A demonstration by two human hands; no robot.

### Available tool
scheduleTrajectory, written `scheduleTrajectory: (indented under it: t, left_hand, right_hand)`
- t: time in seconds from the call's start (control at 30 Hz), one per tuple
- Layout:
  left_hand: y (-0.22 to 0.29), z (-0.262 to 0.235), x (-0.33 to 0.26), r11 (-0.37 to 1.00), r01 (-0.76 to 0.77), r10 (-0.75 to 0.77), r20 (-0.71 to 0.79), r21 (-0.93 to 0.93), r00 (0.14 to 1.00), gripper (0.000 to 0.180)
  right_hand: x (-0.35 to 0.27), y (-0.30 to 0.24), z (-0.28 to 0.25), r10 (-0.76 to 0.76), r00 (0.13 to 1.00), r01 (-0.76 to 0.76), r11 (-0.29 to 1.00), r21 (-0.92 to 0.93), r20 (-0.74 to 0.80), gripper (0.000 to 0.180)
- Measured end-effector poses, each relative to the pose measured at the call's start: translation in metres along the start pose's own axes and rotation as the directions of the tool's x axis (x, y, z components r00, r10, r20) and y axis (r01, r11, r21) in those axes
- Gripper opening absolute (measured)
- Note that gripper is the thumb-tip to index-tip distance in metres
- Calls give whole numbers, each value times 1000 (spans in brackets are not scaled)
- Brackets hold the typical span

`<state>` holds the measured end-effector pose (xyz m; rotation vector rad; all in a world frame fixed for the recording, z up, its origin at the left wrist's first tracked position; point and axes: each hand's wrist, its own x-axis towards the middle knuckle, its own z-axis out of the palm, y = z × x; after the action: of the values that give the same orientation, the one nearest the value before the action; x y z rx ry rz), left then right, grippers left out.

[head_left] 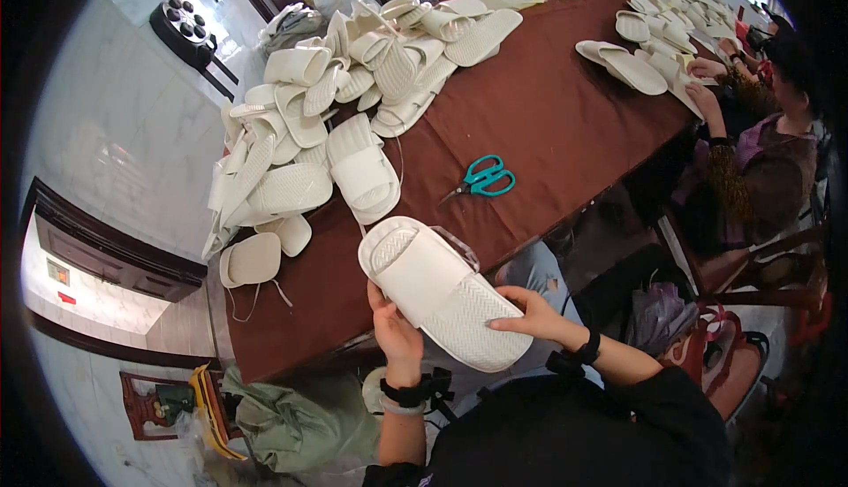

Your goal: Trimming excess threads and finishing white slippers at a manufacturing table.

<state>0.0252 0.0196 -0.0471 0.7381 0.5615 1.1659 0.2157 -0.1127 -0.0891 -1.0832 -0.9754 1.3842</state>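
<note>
In front of me I hold a cream slide sandal (411,279), what looks like a pair laid together, with the textured footbed facing up. My left hand (397,335) grips its side near the strap, fingers tucked underneath. With its thumb on top of the footbed, my right hand (533,317) clasps the opposite edge near the lower end. A thin cord or strip shows along the sandal's upper right side. Teal-handled scissors (488,177) lie on the brown-covered table (530,133) just beyond. Another cream slide (364,171) rests left of the scissors.
A large heap of cream slides (353,63) covers the table's left side. A single slide (250,260) lies near the left corner with a loose cord. At right, a co-worker's hands (704,89) handle slides. A green sack (300,421) sits below the table's left edge.
</note>
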Motion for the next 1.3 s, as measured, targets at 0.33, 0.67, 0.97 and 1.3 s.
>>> scheduleTrajectory:
  t: [0.33,0.67,0.97,1.3]
  left_hand:
    - [46,-12,-28,955,-31,68,118,-295,991,53]
    - [45,2,-23,922,-336,307,167,191,937,53]
    - [32,-40,-10,969,-177,189,-56,172,980,49]
    - [16,-12,1,-370,-392,362,519,842,774,45]
  right_hand:
    - [1,-48,13,-571,821,427,642,-637,-25,58]
    - [30,-80,18,-775,601,526,198,-827,196,53]
    - [104,-66,3,-614,609,530,-156,-833,502,50]
    - [105,-77,-33,-647,725,515,283,-809,235,24]
